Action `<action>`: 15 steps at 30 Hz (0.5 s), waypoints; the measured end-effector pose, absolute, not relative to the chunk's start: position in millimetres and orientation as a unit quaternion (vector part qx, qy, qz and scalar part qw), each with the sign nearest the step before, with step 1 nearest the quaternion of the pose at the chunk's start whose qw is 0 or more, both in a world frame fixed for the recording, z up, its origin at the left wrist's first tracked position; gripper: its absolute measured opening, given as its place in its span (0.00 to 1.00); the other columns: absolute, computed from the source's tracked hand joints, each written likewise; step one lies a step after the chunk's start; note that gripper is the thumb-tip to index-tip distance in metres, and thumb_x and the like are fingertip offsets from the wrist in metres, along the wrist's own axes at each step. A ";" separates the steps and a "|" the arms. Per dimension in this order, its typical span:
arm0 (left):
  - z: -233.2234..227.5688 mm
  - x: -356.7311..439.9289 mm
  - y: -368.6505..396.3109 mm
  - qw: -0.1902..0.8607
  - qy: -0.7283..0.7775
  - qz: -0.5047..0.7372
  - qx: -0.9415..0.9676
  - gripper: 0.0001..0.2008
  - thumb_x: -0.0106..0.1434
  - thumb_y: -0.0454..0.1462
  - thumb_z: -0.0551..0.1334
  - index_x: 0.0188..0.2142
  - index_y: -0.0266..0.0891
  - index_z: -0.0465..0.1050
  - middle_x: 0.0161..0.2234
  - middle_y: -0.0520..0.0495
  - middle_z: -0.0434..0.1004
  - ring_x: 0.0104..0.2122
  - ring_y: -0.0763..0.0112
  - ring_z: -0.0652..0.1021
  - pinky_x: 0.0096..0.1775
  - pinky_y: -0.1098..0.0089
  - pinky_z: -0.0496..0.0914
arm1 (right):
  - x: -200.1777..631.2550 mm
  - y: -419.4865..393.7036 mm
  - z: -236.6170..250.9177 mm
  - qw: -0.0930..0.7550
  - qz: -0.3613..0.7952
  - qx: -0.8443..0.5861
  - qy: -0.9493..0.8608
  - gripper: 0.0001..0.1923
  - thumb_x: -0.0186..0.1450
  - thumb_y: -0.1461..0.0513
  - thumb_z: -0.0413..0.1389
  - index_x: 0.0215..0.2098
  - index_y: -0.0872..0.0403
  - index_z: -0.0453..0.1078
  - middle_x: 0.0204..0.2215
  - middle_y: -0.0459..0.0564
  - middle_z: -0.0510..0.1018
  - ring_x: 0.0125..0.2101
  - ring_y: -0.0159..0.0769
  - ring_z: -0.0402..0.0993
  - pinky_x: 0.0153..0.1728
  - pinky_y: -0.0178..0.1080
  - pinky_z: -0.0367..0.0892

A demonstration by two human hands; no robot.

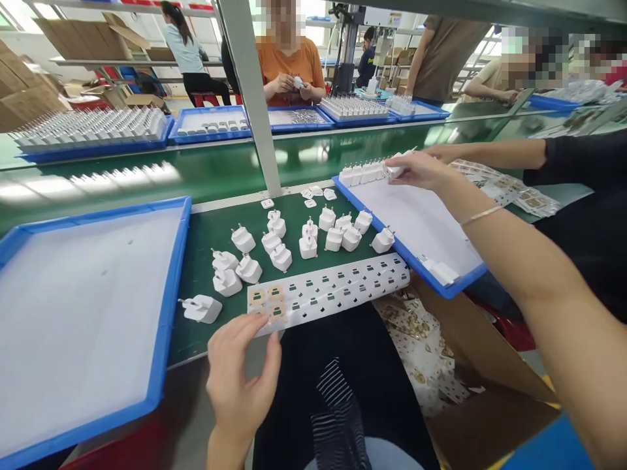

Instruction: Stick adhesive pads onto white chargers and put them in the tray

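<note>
Gripping a white plug [392,172] in the right hand [424,171] at the far edge of the blue tray [406,212], best kept pins-up and square with the plug row [360,173]; with the left hand [240,375] curled at the label sheet [337,290] left of the tray, cannot tell whether pinching.

Thin pale bracelet [482,216], dark clothing [386,385]

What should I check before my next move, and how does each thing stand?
1. Right hand's grip: ok, it holds a white plug near the plug row in the right-hand tray.
2. Left hand's grip on the white sheet: cannot tell; it overlaps the edge.
3. Tan squares on the sheet: ok, some at its left end.
4. Sheet fully on the bench: not ok, near edge overlaps the lap.
5. Space from the co-worker's hand: cannot tell, partly hidden behind the right arm.
</note>
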State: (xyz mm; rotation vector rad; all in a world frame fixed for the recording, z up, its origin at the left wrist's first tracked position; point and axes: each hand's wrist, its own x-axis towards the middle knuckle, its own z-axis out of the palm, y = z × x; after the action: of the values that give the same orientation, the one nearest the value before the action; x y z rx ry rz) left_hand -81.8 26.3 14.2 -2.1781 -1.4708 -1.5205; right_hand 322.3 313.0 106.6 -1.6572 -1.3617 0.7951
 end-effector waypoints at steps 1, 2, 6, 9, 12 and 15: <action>17.2 -73.6 29.8 0.041 -0.471 -0.510 -0.719 0.23 0.58 0.28 0.70 0.52 0.40 0.73 0.45 0.43 0.80 0.47 0.60 0.80 0.51 0.59 0.74 | 314.3 287.0 116.6 0.434 0.433 -0.583 -0.533 0.09 0.64 0.61 0.61 0.41 0.57 0.73 0.40 0.56 0.81 0.46 0.43 0.80 0.49 0.48 0.77; 20.4 -64.7 33.1 0.026 -0.457 -0.521 -0.720 0.25 0.57 0.29 0.71 0.54 0.40 0.72 0.47 0.42 0.79 0.48 0.59 0.80 0.53 0.58 0.74 | 304.4 257.7 124.9 0.478 0.515 -0.496 -0.511 0.06 0.66 0.60 0.60 0.39 0.55 0.73 0.39 0.53 0.81 0.46 0.41 0.80 0.52 0.48 0.75; 32.3 -25.9 41.6 -0.067 -0.379 -0.575 -0.723 0.34 0.56 0.35 0.74 0.60 0.42 0.66 0.56 0.39 0.74 0.57 0.55 0.76 0.59 0.52 0.72 | 254.6 137.4 130.5 0.481 0.683 -0.320 -0.446 0.16 0.66 0.52 0.59 0.45 0.55 0.76 0.45 0.49 0.83 0.50 0.41 0.80 0.56 0.47 0.73; 39.0 -3.6 40.0 -0.122 -0.335 -0.578 -0.734 0.40 0.56 0.41 0.75 0.64 0.42 0.61 0.63 0.36 0.68 0.65 0.51 0.69 0.65 0.47 0.65 | 219.9 78.8 107.1 0.449 0.763 -0.303 -0.353 0.22 0.60 0.49 0.65 0.46 0.53 0.76 0.48 0.50 0.83 0.52 0.46 0.79 0.58 0.48 0.73; 42.5 3.6 33.2 -0.164 -0.321 -0.555 -0.750 0.45 0.57 0.43 0.74 0.68 0.43 0.55 0.68 0.35 0.62 0.69 0.49 0.63 0.69 0.46 0.60 | 195.4 52.9 78.2 0.418 0.814 -0.282 -0.287 0.23 0.61 0.47 0.63 0.47 0.53 0.75 0.46 0.51 0.83 0.53 0.48 0.77 0.60 0.51 0.70; 42.6 -2.4 25.6 -0.206 -0.340 -0.529 -0.750 0.46 0.58 0.43 0.74 0.70 0.44 0.53 0.69 0.36 0.62 0.69 0.50 0.64 0.68 0.48 0.61 | 178.9 41.2 57.4 0.390 0.846 -0.260 -0.255 0.24 0.64 0.46 0.59 0.50 0.54 0.73 0.48 0.54 0.82 0.54 0.49 0.76 0.61 0.54 0.68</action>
State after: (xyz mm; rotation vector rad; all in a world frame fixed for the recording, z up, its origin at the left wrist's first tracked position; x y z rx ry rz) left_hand -2.4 25.6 42.6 -2.7256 -1.2350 -1.9236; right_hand 178.9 41.2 57.4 -0.6603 -0.6491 2.1488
